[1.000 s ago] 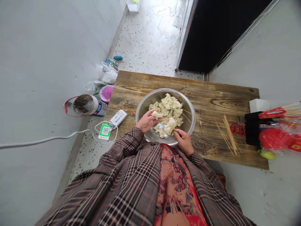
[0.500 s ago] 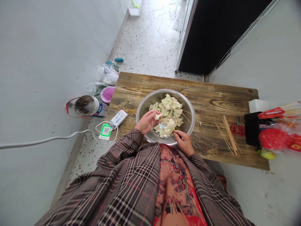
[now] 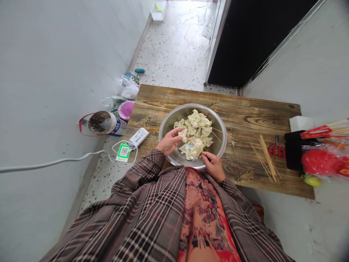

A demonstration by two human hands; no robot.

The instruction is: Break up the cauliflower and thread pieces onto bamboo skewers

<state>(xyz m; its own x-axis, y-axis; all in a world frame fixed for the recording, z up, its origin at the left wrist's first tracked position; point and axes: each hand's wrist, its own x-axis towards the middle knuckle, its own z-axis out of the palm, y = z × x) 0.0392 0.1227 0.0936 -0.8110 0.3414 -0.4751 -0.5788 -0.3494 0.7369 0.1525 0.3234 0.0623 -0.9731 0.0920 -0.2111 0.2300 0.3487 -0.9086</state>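
A wide metal bowl (image 3: 221, 127) near the table's front edge holds a heap of pale cauliflower pieces (image 3: 200, 123) and a couple of thin sticks. Over the bowl's left part, my left hand (image 3: 169, 142) pinches a small cauliflower floret (image 3: 183, 135) between thumb and fingers. My right hand (image 3: 214, 166) is closed at the bowl's front right rim, its fingertips at the edge of a larger cauliflower piece (image 3: 196, 148). Whether a stick lies inside those fingers is too small to tell.
On the wooden table (image 3: 245, 120), bamboo skewers (image 3: 268, 156), red scissors (image 3: 277, 150) and red packages (image 3: 317, 162) lie right. Left are a white device (image 3: 138, 137), a green code card (image 3: 123, 152), a cable and, beyond the edge, a bucket (image 3: 102, 123).
The floret in my left hand has turned, showing a greener, broader side. My right hand has hardly moved. The whole view has shifted slightly.
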